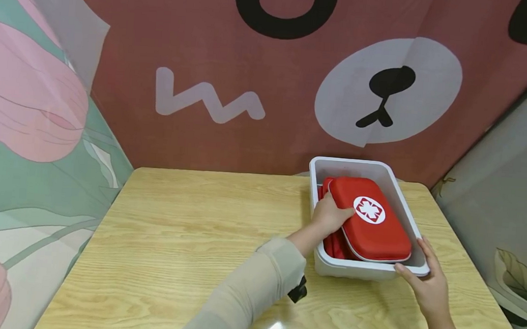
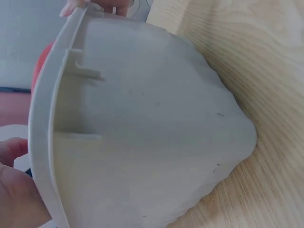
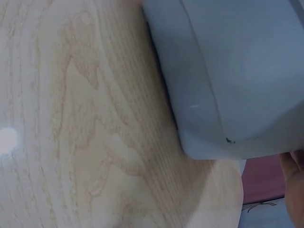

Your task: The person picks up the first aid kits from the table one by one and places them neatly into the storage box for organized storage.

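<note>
A red first-aid case (image 1: 377,239) with a white cross emblem lies tilted in a light grey plastic bin (image 1: 360,163), over other red items (image 1: 335,245) mostly hidden beneath it. My left hand (image 1: 331,215) reaches over the bin's left wall and grips the case's left edge, thumb on top; its fingers are partly hidden. At the bin's near right corner, my right hand (image 1: 431,286) holds the rim. The left wrist view is filled by the bin's outer wall (image 2: 142,104), with the left hand (image 2: 19,190) at lower left. In the right wrist view, the right hand (image 3: 295,185) shows beside the bin.
The bin stands on a wood-grain table (image 1: 185,230), at its right side near the back edge. Behind the table hangs a printed cloth (image 1: 200,145) with a bear face. A dark strap piece (image 1: 298,291) shows at the left wrist.
</note>
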Demonstrator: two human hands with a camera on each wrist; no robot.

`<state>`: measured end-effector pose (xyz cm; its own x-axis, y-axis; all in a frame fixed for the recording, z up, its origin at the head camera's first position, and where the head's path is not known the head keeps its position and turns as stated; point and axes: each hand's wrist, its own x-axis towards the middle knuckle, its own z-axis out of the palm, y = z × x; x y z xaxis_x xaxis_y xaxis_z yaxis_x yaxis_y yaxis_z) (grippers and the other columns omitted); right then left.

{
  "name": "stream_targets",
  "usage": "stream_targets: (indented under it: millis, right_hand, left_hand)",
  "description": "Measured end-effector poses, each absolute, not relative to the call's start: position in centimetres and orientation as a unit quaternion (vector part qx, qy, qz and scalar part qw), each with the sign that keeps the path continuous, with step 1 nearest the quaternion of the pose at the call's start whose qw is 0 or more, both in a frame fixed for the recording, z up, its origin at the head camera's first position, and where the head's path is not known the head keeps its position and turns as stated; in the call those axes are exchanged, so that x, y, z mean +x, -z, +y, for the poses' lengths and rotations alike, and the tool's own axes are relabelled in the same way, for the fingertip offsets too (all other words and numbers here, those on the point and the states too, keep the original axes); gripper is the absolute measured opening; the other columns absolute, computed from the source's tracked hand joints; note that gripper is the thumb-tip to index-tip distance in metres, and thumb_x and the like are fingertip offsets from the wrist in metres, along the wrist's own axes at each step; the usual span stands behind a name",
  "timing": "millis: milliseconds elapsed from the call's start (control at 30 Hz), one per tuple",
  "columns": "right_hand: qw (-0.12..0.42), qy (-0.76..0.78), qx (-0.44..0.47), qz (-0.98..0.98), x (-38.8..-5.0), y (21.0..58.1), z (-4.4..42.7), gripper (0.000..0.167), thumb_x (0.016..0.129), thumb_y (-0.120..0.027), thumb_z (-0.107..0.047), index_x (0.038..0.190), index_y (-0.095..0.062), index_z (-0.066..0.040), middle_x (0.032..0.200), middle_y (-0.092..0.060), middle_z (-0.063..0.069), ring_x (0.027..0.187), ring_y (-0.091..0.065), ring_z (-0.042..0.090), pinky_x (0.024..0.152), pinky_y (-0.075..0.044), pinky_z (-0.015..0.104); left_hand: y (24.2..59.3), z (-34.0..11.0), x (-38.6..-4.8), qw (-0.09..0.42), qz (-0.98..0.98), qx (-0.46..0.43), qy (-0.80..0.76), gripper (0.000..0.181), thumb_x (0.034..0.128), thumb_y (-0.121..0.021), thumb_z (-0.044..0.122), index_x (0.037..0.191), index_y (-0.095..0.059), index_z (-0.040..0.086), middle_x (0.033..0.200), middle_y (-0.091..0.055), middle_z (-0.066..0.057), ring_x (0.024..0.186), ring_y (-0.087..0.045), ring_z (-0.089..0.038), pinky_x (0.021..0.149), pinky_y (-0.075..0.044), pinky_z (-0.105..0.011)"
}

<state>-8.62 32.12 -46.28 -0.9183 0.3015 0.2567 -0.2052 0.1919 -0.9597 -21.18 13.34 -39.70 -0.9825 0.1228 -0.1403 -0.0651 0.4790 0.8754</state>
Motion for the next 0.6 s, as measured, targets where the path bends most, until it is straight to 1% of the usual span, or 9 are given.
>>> stream_targets:
  millis: [167, 233, 300, 367, 400, 433, 467, 533, 600]
  right_hand:
    - [0.168, -0.55, -0.051, -0.816, -8.7, 45.8, 32.5, 0.072, 0.076, -0.06, 0.006, 0.136, -0.026, -0.013, 0.142, -0.015, -0.003, 0.121, -0.019, 0.004, 0.085, -0.027, 0.003]
    - [0.155, -0.519, -0.057, -0.838, -8.8, 45.5, 32.7, 0.07, 0.078, -0.06, 0.0, 0.137, -0.024, -0.016, 0.142, -0.015, -0.005, 0.119, -0.019, -0.001, 0.084, -0.025, 0.002]
    - [0.142, -0.496, -0.066, -0.854, -8.7, 45.2, 32.8, 0.068, 0.081, -0.059, -0.006, 0.137, -0.023, -0.015, 0.142, -0.015, -0.005, 0.117, -0.019, -0.004, 0.084, -0.023, 0.001]
    - [0.132, -0.476, -0.074, -0.866, -8.6, 44.8, 32.8, 0.065, 0.082, -0.058, -0.013, 0.137, -0.023, -0.012, 0.142, -0.016, 0.003, 0.121, -0.017, 0.002, 0.093, -0.023, 0.011]
    - [0.13, -0.465, -0.074, -0.873, -8.7, 44.6, 32.8, 0.065, 0.082, -0.058, -0.015, 0.136, -0.023, -0.009, 0.141, -0.016, 0.008, 0.124, -0.016, 0.008, 0.097, -0.022, 0.019]
    - [0.129, -0.451, -0.073, -0.88, -8.8, 44.4, 32.7, 0.065, 0.082, -0.058, -0.018, 0.136, -0.024, -0.006, 0.14, -0.016, 0.014, 0.126, -0.015, 0.016, 0.1, -0.02, 0.03]
    - [0.129, -0.437, -0.071, -0.887, -8.8, 44.2, 32.6, 0.066, 0.082, -0.058, -0.02, 0.135, -0.024, -0.002, 0.139, -0.015, 0.019, 0.127, -0.012, 0.025, 0.1, -0.017, 0.042]
    - [0.136, -0.409, -0.065, -0.9, -9.2, 43.7, 32.2, 0.068, 0.08, -0.059, -0.024, 0.133, -0.025, 0.003, 0.137, -0.012, 0.027, 0.124, -0.007, 0.041, 0.092, -0.01, 0.061]
    - [0.148, -0.382, -0.05, -0.911, -9.7, 43.0, 31.9, 0.069, 0.079, -0.06, -0.025, 0.131, -0.025, 0.006, 0.136, -0.01, 0.029, 0.122, -0.004, 0.046, 0.087, -0.009, 0.067]
  left_hand:
    - [39.4, 12.9, -20.9, 0.094, 0.857, 0.039, -0.506, 0.053, 0.0716, -0.069, 0.027, 0.113, -0.044, 0.003, 0.088, -0.056, -0.003, 0.079, -0.054, -0.014, 0.069, -0.046, -0.022]
    - [39.2, 12.6, -20.8, 0.097, 0.86, 0.05, -0.498, 0.057, 0.0716, -0.069, 0.029, 0.116, -0.043, 0.003, 0.092, -0.057, -0.003, 0.083, -0.054, -0.014, 0.072, -0.045, -0.022]
    - [39.0, 12.3, -20.7, 0.11, 0.858, 0.059, -0.499, 0.061, 0.0723, -0.068, 0.03, 0.121, -0.041, 0.004, 0.099, -0.056, -0.003, 0.088, -0.053, -0.014, 0.074, -0.045, -0.023]
    - [38.7, 11.9, -20.6, 0.121, 0.854, 0.07, -0.501, 0.066, 0.073, -0.068, 0.03, 0.125, -0.038, 0.004, 0.106, -0.054, -0.004, 0.093, -0.051, -0.014, 0.077, -0.044, -0.024]
    - [38.6, 11.6, -20.6, 0.123, 0.855, 0.077, -0.498, 0.067, 0.0734, -0.067, 0.031, 0.127, -0.036, 0.004, 0.11, -0.053, -0.004, 0.095, -0.05, -0.014, 0.078, -0.044, -0.024]
    - [38.6, 11.4, -20.5, 0.122, 0.853, 0.085, -0.5, 0.068, 0.0739, -0.067, 0.031, 0.128, -0.036, 0.004, 0.113, -0.052, -0.004, 0.098, -0.05, -0.014, 0.08, -0.043, -0.024]
    - [38.5, 11.1, -20.5, 0.119, 0.85, 0.096, -0.503, 0.067, 0.0743, -0.066, 0.031, 0.128, -0.036, 0.004, 0.113, -0.052, -0.005, 0.099, -0.05, -0.015, 0.08, -0.043, -0.024]
    - [38.4, 10.4, -20.6, 0.107, 0.844, 0.122, -0.512, 0.062, 0.0752, -0.065, 0.029, 0.126, -0.039, 0.004, 0.112, -0.052, -0.006, 0.099, -0.05, -0.016, 0.079, -0.043, -0.023]
    - [38.4, 9.6, -20.8, 0.093, 0.842, 0.15, -0.509, 0.057, 0.0766, -0.064, 0.03, 0.123, -0.042, 0.005, 0.11, -0.053, -0.005, 0.097, -0.051, -0.016, 0.078, -0.043, -0.023]
